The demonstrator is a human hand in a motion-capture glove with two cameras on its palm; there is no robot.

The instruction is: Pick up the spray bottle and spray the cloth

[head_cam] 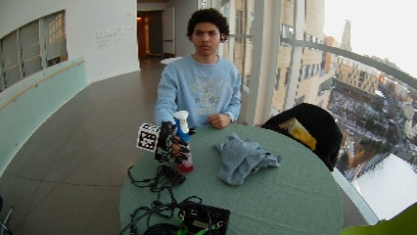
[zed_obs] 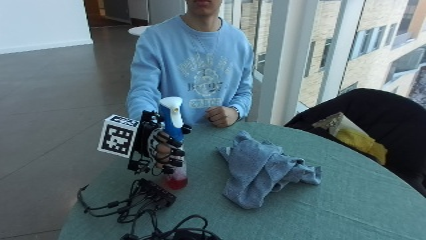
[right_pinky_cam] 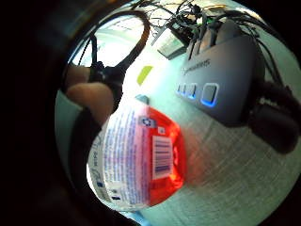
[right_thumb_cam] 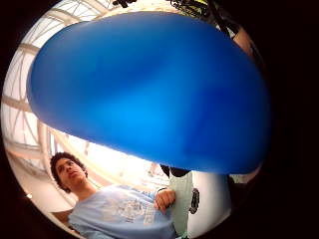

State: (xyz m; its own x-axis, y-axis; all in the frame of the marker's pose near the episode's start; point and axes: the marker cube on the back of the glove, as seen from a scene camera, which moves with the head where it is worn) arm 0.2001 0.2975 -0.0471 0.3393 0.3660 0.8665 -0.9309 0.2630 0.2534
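Curling its fingers round the blue-necked spray bottle, the right hand stands beside crumpled cloth.

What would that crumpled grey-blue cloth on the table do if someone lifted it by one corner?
The crumpled grey-blue cloth would probably hang limp and unfold, since it lies in soft folds on the round green-covered table. It looks light, so it would likely drag across the tabletop rather than tip or roll. Being fabric, it seems unlikely to slip or break.
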